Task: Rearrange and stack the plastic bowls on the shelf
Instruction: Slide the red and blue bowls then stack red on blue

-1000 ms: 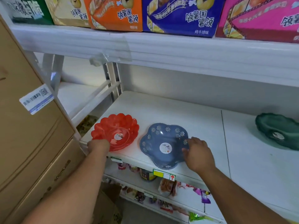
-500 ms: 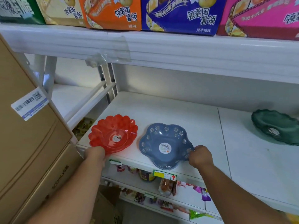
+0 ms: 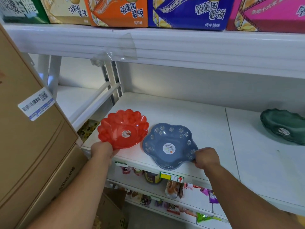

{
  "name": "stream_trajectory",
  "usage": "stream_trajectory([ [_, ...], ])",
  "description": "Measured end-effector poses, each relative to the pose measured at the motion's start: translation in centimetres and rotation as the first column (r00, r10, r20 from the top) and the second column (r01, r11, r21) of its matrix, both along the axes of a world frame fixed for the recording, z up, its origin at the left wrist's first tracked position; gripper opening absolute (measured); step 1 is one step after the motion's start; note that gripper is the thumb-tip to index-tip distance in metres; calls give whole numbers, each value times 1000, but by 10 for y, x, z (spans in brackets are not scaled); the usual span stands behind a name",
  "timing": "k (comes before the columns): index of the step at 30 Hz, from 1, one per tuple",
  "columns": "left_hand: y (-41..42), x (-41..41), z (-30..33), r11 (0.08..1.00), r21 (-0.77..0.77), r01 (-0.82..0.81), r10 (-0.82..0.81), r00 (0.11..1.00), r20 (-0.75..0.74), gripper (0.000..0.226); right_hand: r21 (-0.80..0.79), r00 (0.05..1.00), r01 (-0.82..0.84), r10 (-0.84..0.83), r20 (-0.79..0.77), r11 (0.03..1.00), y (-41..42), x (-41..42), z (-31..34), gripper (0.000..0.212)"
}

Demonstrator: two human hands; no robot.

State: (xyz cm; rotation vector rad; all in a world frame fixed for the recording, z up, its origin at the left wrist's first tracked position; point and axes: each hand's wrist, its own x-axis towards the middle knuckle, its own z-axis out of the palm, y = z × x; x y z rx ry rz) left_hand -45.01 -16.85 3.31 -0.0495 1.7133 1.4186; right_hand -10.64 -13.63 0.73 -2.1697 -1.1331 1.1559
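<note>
Red bowl [image 3: 123, 128]: scalloped, translucent, at the shelf's front-left corner, about 9 o'clock of the blue one; it appears tipped, near rim raised, probably because it is being lifted by that edge.
Blue bowl [image 3: 170, 146]: flower-shaped with white daisies, at the shelf's front edge, its left rim just beside the red bowl's right rim; whether they touch cannot be told.
Left hand [image 3: 103, 150]: the grip is closed on the red bowl's near rim at 7 o'clock, fingers under and hidden, thumb side up; an edge hold suits a thin, light plastic dish.
Right hand [image 3: 206, 157]: the grip is curled round the blue bowl's rim at 4 o'clock, knuckles toward the camera; fingertips hidden beneath the edge.
Judgement: one bowl per hand suggests the two are about to be nested; which goes into which cannot be told.
Green bowl [image 3: 283, 125]: darker, oval, well apart at 3 o'clock on the same shelf, untouched; likely a later member of the stack.
Shelf [image 3: 189, 113]: white, carrying all three bowls.
Cardboard cartons [image 3: 33, 146]: stacked at 9 o'clock, crowding the left arm.
Snack boxes [image 3: 189, 12]: on the upper shelf at 12 o'clock.
Price tag [image 3: 171, 176]: yellow, on the shelf lip below the blue bowl.
</note>
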Motion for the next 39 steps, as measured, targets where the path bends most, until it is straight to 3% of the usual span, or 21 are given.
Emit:
stream_trajectory([
  [3, 0, 13, 16, 987, 130, 91, -99, 994, 55, 27, 56, 967, -116, 99, 235, 992, -8, 0, 10, 28],
  [5, -1, 26, 30, 973, 155, 173, -173, 985, -13, 25, 25, 958, -135, 124, 259, 990, -10, -3, 15, 29],
  [6, -4, 35, 36, 959, 157, 234, -228, 972, -59, 24, 19, 972, -86, 80, 221, 996, -9, -2, 15, 29],
  [7, -7, 44, 41, 939, 168, 300, -288, 953, -89, 23, 32, 999, 10, -11, 53, 999, -7, -2, 14, 25],
  [8, -10, 52, 46, 916, 168, 364, -348, 930, -117, 22, -4, 952, 211, -206, -227, 978, -5, -2, 15, 19],
  [9, -12, 61, 50, 893, 179, 414, -398, 910, -120, 20, 26, 892, 296, -266, -364, 955, -7, 0, 14, 12],
  [10, -12, 68, 52, 874, 185, 450, -435, 893, -116, 19, -20, 864, 313, -294, -410, 949, -12, 0, 14, 7],
  [13, -8, 84, 46, 834, 180, 522, -508, 853, -117, 23, -29, 865, 323, -308, -396, 946, -14, 3, 12, 21],
  [17, -1, 95, 26, 830, 151, 536, -530, 844, -82, 16, -34, 864, 322, -308, -397, 946, -17, 5, 15, 49],
  [20, 0, 102, 17, 822, 131, 554, -551, 832, -65, 15, -7, 877, 286, -264, -402, 958, -20, 7, 16, 57],
  [29, -2, 112, 11, 826, 94, 556, -548, 831, -101, 13, 63, 907, 205, -166, -388, 977, -26, 7, 20, 43],
  [35, 2, 97, 1, 841, -155, 518, -537, 769, -347, 24, 61, 906, 203, -164, -390, 977, -27, 8, 19, 34],
  [39, 13, 89, -3, 831, -145, 537, -551, 760, -345, 29, 48, 901, 212, -176, -396, 976, -26, 8, 15, 32],
])
